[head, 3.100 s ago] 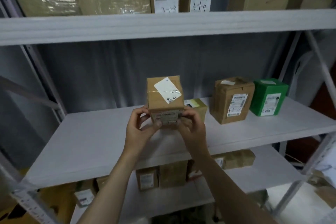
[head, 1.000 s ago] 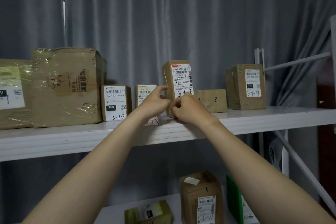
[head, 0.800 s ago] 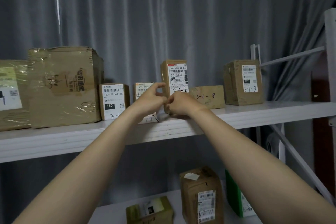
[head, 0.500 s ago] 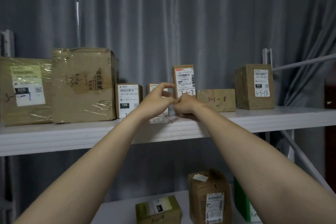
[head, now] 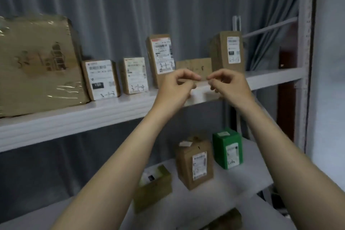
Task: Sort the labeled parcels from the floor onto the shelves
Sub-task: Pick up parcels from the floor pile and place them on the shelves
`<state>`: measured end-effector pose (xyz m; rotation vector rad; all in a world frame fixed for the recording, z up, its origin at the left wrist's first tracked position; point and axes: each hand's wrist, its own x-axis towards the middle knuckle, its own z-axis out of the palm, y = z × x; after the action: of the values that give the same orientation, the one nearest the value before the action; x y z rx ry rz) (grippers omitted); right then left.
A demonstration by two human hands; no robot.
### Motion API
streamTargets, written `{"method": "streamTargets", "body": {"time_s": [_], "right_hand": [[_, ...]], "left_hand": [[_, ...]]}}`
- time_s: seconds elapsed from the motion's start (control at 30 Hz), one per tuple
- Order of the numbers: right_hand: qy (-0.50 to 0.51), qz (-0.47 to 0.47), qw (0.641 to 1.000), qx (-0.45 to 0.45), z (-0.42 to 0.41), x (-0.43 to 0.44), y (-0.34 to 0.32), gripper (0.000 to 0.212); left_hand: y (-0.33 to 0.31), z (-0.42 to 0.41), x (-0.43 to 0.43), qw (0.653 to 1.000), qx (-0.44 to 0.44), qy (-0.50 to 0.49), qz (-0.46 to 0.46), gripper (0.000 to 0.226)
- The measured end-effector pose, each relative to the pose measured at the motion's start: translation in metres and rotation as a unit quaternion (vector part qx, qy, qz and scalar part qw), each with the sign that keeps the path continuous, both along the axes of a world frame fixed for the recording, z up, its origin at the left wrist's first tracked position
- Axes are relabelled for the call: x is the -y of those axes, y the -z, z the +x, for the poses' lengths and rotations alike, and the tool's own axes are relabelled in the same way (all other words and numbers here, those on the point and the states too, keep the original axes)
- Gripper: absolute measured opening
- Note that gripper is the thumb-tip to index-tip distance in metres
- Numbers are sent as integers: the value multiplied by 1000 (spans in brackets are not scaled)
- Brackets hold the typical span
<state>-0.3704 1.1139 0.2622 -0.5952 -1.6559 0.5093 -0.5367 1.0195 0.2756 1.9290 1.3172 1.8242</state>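
A large brown box (head: 37, 65) wrapped in clear tape stands at the far left of the upper shelf (head: 74, 119). Just to its right is a small parcel (head: 100, 79) with a white label facing forward, then a second small parcel (head: 135, 75) with a gap between them. Next comes the tall parcel (head: 161, 58), upright on the upper shelf with its label to the front; the writing on it is too blurred to read. No hand touches it.

The left hand (head: 177, 87) is raised in front of the shelf edge, just right of the tall parcel's base. Its fingers are curled in, thumb meeting forefinger, and it holds nothing. Behind the hands a low flat box (head: 194, 65) lies on the shelf. The right hand (head: 229, 86) is close beside the left, fingertips nearly meeting. It is curled the same way, narrow and holding nothing. Behind it a taller box (head: 228, 50) stands upright near the shelf's right end.

On the lower shelf (head: 233, 183) sit an olive box (head: 155, 186), a brown box (head: 196, 162) and a green box (head: 227, 149), each apart from the next. A white post (head: 305, 61) rises at the far right, with a grey curtain (head: 130, 5) behind everything.
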Motion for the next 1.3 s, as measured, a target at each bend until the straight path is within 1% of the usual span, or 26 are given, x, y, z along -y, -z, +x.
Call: {"method": "streamTargets", "body": {"time_s": [0.13,0.23,0.3,0.37,0.5,0.63,0.7,0.77,0.87,0.97,1.03,1.1,1.2,1.3], "right_hand": [[90,-60,994,5,79,12,73,22],[160,-156,974,33,144,25,140,20],[202,-224,951,65,189,38,187,20],[232,-291,924,85,231,54,227,18],[272,-405,870,67,311,75,301,17],[295,-502,810,69,388,71,382,17],[300,-546,780,62,422,60,429,19],[295,-590,750,53,452,42,477,18],[264,-648,709,87,483,9,555,21],[226,-699,668,120,492,-12,642,27],[214,-735,631,125,491,-20,703,29],[206,-767,600,97,485,-23,762,29],[199,-802,561,45,471,-23,846,34],[195,-828,525,-6,460,-24,929,38]], "left_hand": [[53,66,-29,993,-18,97,-68,33],[114,123,-54,971,-23,175,-161,31],[162,164,-68,939,-27,227,-258,27],[208,204,-79,901,-31,272,-336,24],[297,288,-97,836,-67,320,-440,23],[380,360,-121,770,-106,340,-530,13],[427,390,-137,739,-104,331,-577,11],[478,416,-153,709,-82,312,-627,12],[561,441,-171,663,-61,257,-700,17],[648,446,-178,606,-27,188,-773,18],[705,441,-181,572,-42,151,-805,18],[760,431,-183,542,-56,104,-832,19],[835,419,-193,516,-74,47,-852,20],[917,416,-212,516,-75,33,-852,26]]}}
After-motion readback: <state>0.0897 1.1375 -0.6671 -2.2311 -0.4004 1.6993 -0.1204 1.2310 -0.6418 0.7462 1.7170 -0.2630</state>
